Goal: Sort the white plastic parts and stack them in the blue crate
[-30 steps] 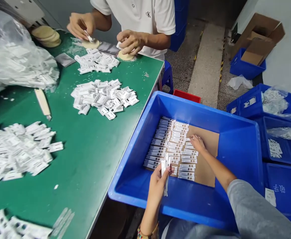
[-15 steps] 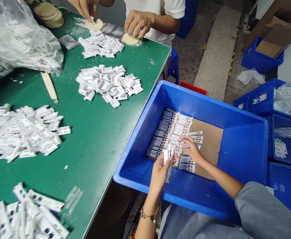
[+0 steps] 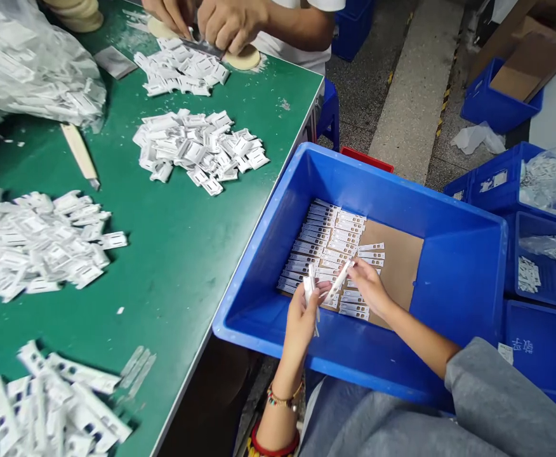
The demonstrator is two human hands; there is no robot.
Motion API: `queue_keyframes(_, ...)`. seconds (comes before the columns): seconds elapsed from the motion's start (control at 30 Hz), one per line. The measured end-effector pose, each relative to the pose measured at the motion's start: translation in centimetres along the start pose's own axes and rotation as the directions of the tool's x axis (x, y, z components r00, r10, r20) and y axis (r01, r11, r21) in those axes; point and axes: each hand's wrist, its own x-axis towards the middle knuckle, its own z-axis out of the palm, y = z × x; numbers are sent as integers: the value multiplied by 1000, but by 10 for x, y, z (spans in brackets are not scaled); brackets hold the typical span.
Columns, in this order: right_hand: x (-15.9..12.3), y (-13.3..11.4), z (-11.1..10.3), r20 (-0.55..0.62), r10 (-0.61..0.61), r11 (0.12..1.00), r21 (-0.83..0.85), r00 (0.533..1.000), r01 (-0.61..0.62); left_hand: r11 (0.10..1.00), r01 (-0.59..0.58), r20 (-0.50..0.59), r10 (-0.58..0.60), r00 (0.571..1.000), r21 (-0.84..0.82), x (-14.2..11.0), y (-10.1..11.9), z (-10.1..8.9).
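Observation:
My left hand (image 3: 301,317) is closed round a small stack of white plastic strips (image 3: 311,289), held upright over the near side of a big blue bin (image 3: 454,279). My right hand (image 3: 367,284) pinches a single white strip (image 3: 339,280) just beside that stack. Below both hands, rows of the same strips (image 3: 328,244) lie flat on a brown cardboard sheet (image 3: 399,260) on the bin floor.
A green table (image 3: 183,254) to the left carries several heaps of white strips (image 3: 197,149), a clear bag of them (image 3: 25,76) and a wooden stick (image 3: 80,154). Another person's hands (image 3: 211,22) work at its far end. More blue bins (image 3: 544,254) stand at right.
My right hand left the laid rows, came back to the stack and now pinches one strip. The view shifted a little downward.

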Motion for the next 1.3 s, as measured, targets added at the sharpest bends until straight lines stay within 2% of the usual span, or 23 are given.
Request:
queue_keyframes(0.07, 21, -4, -27, -73, -87, 993, -89, 994, 80, 998, -12, -33, 10, 999, -64, 0, 1, 1)
queue_keyframes(0.13, 52, -6, -62, -122, -192, 938, -314, 974, 145, 996, -19, -35, 16, 999, -82, 0, 2, 2)
queue_keyframes(0.17, 68, -5, -81, -118, -232, 874, -462, 965, 154, 996, -20, -29, 17, 999, -85, 0, 2, 2)
queue_keyframes(0.23, 100, -1, -114, -41, -273, 633, -760, 961, 147, 996, -22, -15, 21, 1000, -87, -1, 2, 3)
queue_keyframes(0.3, 123, 9, -138, 20, -241, 489, -861, 970, 140, 996, -25, -12, 24, 1000, -89, -1, 1, 3)
queue_keyframes(0.37, 137, 22, -151, 63, -183, 422, -896, 981, 136, 996, -21, -12, 20, 1000, -89, -2, 1, 3)
queue_keyframes(0.57, 152, 57, -161, 140, -55, 240, -959, 989, 150, 995, 36, 8, -36, 999, -91, -5, 3, 3)
queue_keyframes(0.67, 157, 64, -166, 179, -35, 180, -967, 983, 182, 996, 31, 6, -30, 1000, -82, -6, 6, 3)
queue_keyframes(0.77, 155, 64, -174, 193, -65, 143, -969, 979, 201, 997, 27, 5, -27, 1000, -79, -6, 7, 4)
queue_keyframes(0.97, 136, 69, -182, 204, -96, 128, -968, 974, 216, 996, 37, 1, -37, 999, -85, -4, 9, 4)
queue_keyframes(1.17, 121, 80, -174, 90, -156, 151, -982, 984, 114, 997, 52, -22, -54, 998, -59, -2, 5, 2)
queue_keyframes(1.3, 115, 66, -159, 32, -206, 195, -978, 978, 73, 998, 35, -78, -31, 997, 51, -2, 3, -1)
